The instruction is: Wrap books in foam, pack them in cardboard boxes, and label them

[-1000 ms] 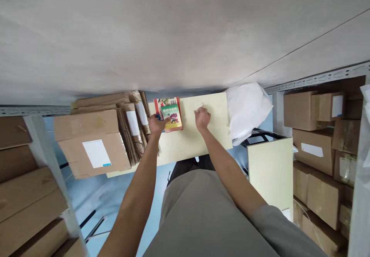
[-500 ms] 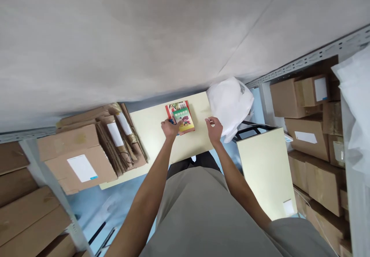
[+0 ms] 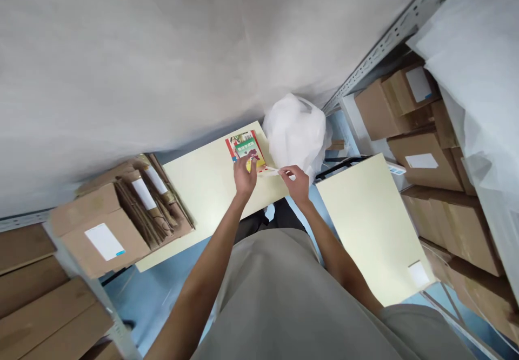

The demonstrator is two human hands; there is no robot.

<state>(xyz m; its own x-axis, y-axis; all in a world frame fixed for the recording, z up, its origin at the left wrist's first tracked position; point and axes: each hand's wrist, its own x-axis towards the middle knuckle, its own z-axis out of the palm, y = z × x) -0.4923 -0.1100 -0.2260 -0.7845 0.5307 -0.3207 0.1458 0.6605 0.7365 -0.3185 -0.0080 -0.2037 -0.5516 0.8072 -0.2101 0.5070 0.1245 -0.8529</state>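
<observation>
A small green and yellow picture book [image 3: 245,147] lies on top of a red-edged book [image 3: 257,128] on the pale table [image 3: 203,181]. Over the lower part of the small book is my left hand [image 3: 245,176], its thumb and fingers drawn together. A tiny whitish bit shows at those fingertips, too small to name. My right hand [image 3: 298,182], to the right of the books, pinches one end of a thin white strip [image 3: 271,171]. The strip reaches left toward my left hand; whether both hands hold it is unclear.
A white plastic bag [image 3: 294,130] bulges against the table's far right corner. Folded cardboard boxes [image 3: 107,235] stand on the left end. A second pale tabletop [image 3: 371,230] is at my right. Shelves of cartons [image 3: 421,157] line both sides.
My right hand has come closer to my left, and a white strip now shows at its fingers. My left hand has shifted from the books' left edge onto their lower part. The camera view has turned.
</observation>
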